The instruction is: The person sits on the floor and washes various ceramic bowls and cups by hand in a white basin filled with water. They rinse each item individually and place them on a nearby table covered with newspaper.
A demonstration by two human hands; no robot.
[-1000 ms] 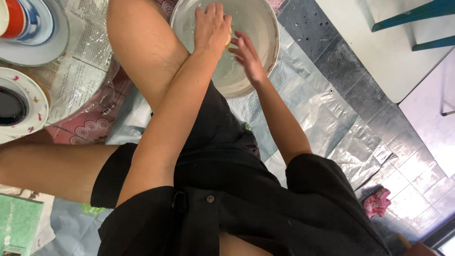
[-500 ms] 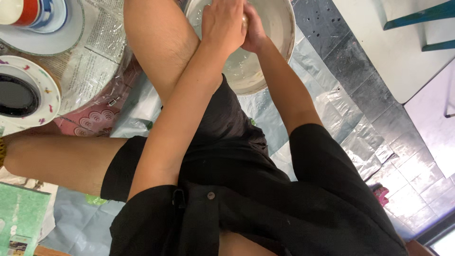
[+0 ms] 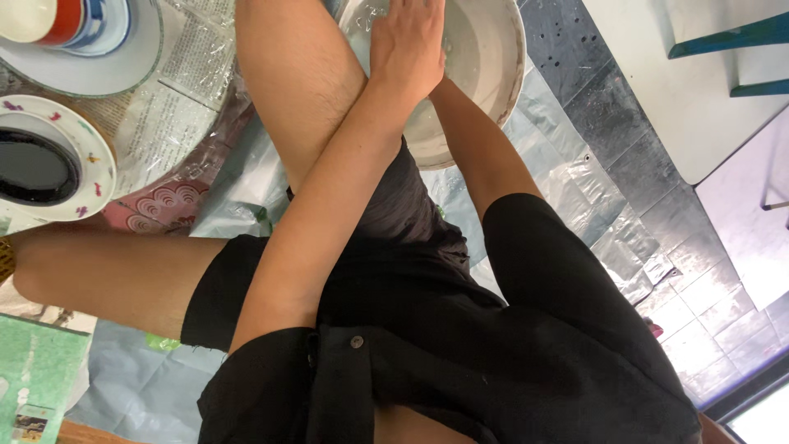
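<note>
I'm sitting on the floor w/ knees apart, both arms reaching fwd into the white basin (image 3: 493, 74) at top centre, between my legs. My left hand (image 3: 407, 49) is lying palm-down, fingers together, over the basin's inside. My right hand is going under it, hidden; can't tell its grip. Left grip is flat, holding nothing I can see. Foil-like sheet (image 3: 592, 164) is covering the floor. Left side: floral plate w/ dark bowl (image 3: 37, 164), stacked red/blue/white dishes (image 3: 74, 33) at top corner. Green printed package (image 3: 37, 378) is lying bottom left.
</note>
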